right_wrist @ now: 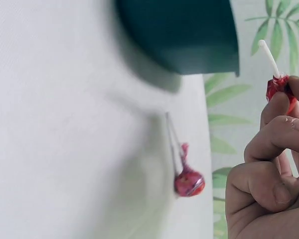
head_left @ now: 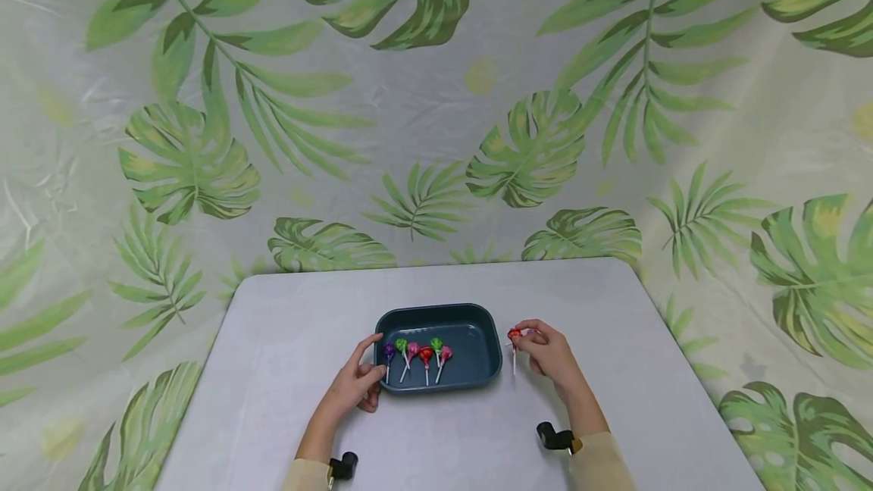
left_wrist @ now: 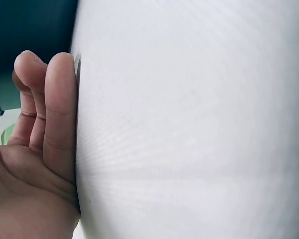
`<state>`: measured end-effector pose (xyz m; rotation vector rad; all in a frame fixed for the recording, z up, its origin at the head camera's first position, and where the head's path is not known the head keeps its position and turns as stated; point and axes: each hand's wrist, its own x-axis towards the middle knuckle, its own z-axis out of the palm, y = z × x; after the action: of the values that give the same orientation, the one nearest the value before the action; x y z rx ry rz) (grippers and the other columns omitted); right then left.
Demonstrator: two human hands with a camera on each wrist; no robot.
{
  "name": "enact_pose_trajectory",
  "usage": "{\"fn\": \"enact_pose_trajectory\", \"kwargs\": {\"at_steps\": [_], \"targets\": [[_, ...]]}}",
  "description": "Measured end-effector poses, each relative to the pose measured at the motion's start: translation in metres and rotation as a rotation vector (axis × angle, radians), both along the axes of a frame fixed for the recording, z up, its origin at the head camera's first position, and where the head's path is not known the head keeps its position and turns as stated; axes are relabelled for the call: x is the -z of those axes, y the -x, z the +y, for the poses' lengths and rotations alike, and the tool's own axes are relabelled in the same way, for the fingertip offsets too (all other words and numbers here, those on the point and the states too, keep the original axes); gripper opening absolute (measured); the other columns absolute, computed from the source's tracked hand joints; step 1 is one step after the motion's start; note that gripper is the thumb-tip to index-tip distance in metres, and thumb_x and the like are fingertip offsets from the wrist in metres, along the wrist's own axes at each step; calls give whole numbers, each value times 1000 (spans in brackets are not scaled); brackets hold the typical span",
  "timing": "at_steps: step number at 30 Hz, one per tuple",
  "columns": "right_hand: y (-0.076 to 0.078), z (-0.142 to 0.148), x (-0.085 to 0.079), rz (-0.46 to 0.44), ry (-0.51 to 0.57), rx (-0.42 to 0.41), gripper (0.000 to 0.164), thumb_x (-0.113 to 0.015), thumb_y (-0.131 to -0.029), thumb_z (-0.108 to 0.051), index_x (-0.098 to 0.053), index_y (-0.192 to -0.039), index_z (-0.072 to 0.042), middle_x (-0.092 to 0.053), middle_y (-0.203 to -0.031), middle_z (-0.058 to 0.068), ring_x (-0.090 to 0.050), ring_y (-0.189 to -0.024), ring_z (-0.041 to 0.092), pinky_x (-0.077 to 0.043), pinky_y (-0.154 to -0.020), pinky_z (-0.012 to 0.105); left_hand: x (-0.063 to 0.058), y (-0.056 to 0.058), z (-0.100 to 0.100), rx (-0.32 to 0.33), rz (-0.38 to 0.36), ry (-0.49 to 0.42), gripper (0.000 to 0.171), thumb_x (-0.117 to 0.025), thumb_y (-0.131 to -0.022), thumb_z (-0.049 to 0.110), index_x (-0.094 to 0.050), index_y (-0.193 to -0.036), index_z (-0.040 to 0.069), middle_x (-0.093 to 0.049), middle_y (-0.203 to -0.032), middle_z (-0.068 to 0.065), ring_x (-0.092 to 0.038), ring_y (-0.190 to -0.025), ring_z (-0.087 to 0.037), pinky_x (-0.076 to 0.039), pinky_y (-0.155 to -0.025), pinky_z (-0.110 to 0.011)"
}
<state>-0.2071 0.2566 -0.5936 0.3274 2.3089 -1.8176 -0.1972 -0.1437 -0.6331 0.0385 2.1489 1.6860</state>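
Note:
At the table's middle sits a dark teal tray (head_left: pixel 470 373), with several lollipops (head_left: pixel 426 354) in purple, green, pink and red side by side in its left half, sticks toward me. My left hand (head_left: pixel 355 383) rests against the tray's left end, thumb and index finger spread along the rim. To the right of the tray, my right hand (head_left: pixel 548 354) pinches a red lollipop (right_wrist: pixel 277 88) by its wrapped head between thumb and fingertips, its white stick pointing out. Below that hand a red-and-pink lollipop (right_wrist: pixel 189 183) lies on the table, partly covered by the hand in the head view.
The white table (head_left: pixel 436 445) runs to a rounded back edge behind the tray. A leaf-patterned cloth (head_left: pixel 423 120) hangs behind and around it. Each wrist wears a strapped black camera (head_left: pixel 554 436).

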Motion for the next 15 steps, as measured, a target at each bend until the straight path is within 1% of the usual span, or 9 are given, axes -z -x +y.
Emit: {"fn": "enact_pose_trajectory", "kwargs": {"at_steps": [2,5,7,9,12,15], "targets": [[2,-4,-5,8,20,-4,35,-71,-82,-36,-59,-111,-22,-64,-95,22,-36,-42,15,-30,-38,23,0,0,0,-2,1,1,60,-60,-90,36,-25,-136,55,-59,-69,-14,-58,-47,-22,-55,-48,-42],[4,-11,-13,26,50,-12,35,-70,-83,-34,-59,-112,-19,-66,-92,18,-36,-42,14,-29,-37,23,0,0,0,-5,-4,3,60,-60,-90,35,-26,-137,53,-60,-69,-14,-58,-47,-22,-55,-48,-42],[5,-16,-16,43,65,-14,35,-71,-82,-35,-59,-111,-19,-66,-92,18,-36,-42,14,-28,-37,22,-2,0,1,-6,-12,6,61,-60,-90,35,-26,-137,52,-61,-71,-16,-58,-47,-22,-55,-48,-43],[7,-22,-20,59,74,-26,37,-71,-81,-37,-59,-111,-19,-65,-92,19,-36,-42,14,-28,-38,22,-6,-1,1,-6,-17,2,61,-60,-90,33,-26,-138,50,-61,-73,-20,-59,-48,-23,-55,-49,-44],[9,-31,-23,75,91,-40,40,-73,-78,-40,-60,-109,-20,-64,-92,21,-36,-42,13,-28,-37,22,-17,-4,2,-1,-18,-1,61,-59,-91,30,-27,-140,47,-61,-75,-25,-60,-49,-25,-55,-50,-46],[11,-40,-23,88,109,-60,40,-74,-76,-42,-60,-108,-22,-62,-94,25,-36,-42,14,-27,-37,22,-26,-7,4,4,-16,2,60,-59,-92,29,-27,-141,45,-61,-77,-26,-60,-50,-27,-56,-51,-46]]}}
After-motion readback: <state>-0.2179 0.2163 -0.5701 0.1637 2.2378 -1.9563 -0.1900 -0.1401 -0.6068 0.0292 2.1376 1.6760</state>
